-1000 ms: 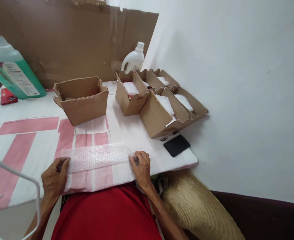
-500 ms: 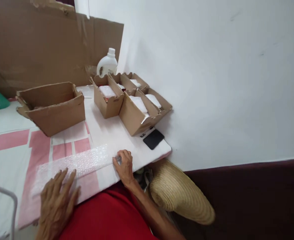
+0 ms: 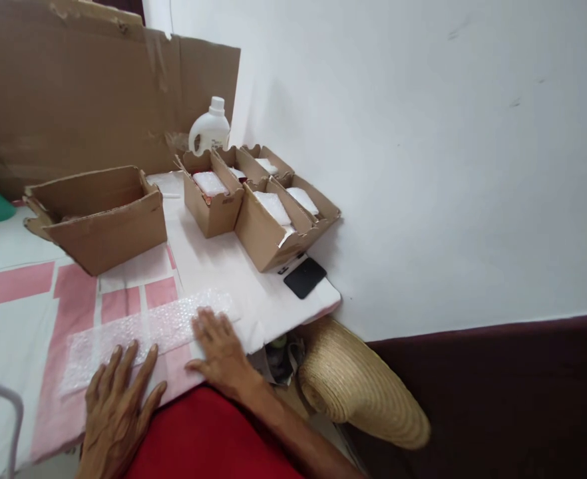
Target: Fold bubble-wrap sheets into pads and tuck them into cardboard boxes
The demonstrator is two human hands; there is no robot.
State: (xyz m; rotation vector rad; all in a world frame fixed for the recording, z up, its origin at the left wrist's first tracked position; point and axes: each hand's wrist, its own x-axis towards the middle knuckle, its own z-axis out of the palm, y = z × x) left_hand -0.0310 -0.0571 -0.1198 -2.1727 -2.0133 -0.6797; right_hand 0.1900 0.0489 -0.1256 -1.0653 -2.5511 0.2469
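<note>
A long strip of clear bubble wrap [image 3: 148, 326] lies flat along the near side of the table. My left hand [image 3: 121, 392] rests on its lower left part, fingers spread and palm down. Farther right, my right hand [image 3: 221, 352] lies flat with its fingertips on the strip's right part and its thumb stretched out to the left. Neither hand grips anything. Under the clear wrap, the pink and white tablecloth [image 3: 68, 332] shows through.
An open cardboard box [image 3: 108, 239] stands at the left. Several smaller cardboard boxes [image 3: 256, 233] hold white-wrapped packets, with a white jug [image 3: 211, 130] behind. A black phone [image 3: 305, 277] lies near the right corner. A straw hat [image 3: 358, 386] hangs below the edge; a white wall rises to the right.
My right hand has moved left from beyond the strip's right end and opened from a curled pinch to lie flat on the bubble wrap. My left hand stays almost in place.
</note>
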